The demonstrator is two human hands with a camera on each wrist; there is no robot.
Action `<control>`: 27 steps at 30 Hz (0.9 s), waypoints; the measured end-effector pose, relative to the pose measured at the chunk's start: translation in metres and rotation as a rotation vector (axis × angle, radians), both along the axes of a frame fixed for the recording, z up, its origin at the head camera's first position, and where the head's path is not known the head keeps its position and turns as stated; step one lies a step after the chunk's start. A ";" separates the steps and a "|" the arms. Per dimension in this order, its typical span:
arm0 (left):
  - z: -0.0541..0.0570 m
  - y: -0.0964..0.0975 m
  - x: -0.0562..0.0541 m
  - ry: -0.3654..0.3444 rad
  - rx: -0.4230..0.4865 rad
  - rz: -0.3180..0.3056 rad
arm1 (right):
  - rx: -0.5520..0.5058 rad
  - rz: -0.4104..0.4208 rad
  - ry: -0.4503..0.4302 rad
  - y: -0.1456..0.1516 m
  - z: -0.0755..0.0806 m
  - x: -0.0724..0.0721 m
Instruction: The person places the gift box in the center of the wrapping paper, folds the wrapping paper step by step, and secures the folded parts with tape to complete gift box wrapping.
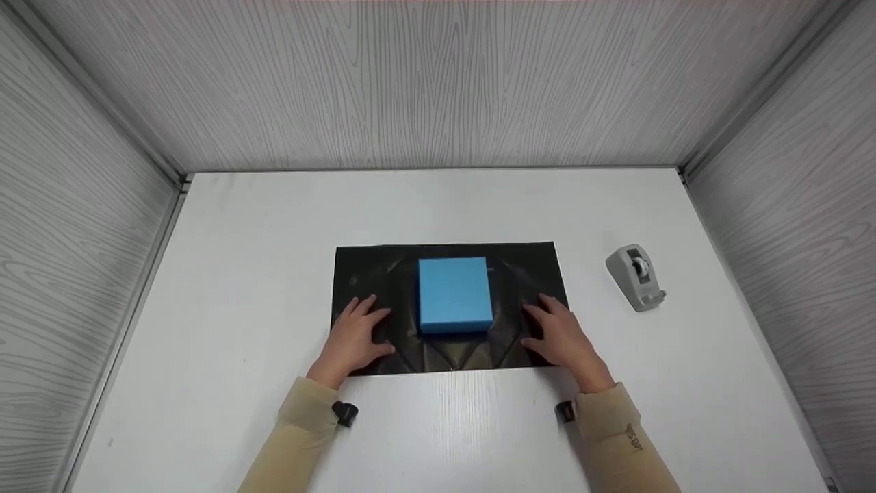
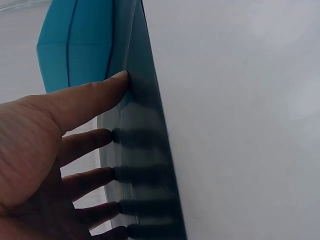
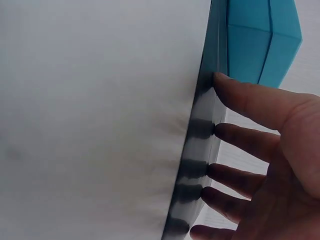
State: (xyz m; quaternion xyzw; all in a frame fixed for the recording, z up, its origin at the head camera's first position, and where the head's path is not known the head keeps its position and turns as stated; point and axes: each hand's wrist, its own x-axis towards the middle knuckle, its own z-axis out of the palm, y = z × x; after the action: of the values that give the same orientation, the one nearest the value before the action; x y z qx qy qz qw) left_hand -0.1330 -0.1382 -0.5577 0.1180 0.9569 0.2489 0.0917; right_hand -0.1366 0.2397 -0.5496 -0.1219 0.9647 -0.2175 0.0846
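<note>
A light blue square box point(image 1: 455, 291) sits on a dark, glossy, creased sheet point(image 1: 363, 274) spread on the white table. My left hand point(image 1: 354, 340) rests on the sheet's left part with its fingers spread, left of the box. On the right part of the sheet lies my right hand point(image 1: 561, 335), its fingers likewise spread apart. Fingertips of the left hand point(image 2: 65, 135) touch the sheet's shiny surface in the left wrist view. The right wrist view has the right hand point(image 3: 270, 150) with fingertips at the sheet too. Neither hand touches the box.
A grey tape dispenser point(image 1: 635, 277) stands on the white table point(image 1: 239, 274) to the right of the sheet. Wood-grain panels point(image 1: 424, 82) rise at the back and along both sides.
</note>
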 end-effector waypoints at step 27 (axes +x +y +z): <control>0.001 0.001 0.001 0.017 0.000 0.021 | -0.764 -0.540 -0.369 0.036 0.021 0.006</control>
State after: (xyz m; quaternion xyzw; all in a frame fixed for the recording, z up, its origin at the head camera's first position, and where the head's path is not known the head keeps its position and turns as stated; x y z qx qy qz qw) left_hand -0.1325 -0.1373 -0.5563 0.1103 0.9589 0.2487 0.0810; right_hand -0.1306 0.2752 -0.5290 0.1504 0.7822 -0.5872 0.1440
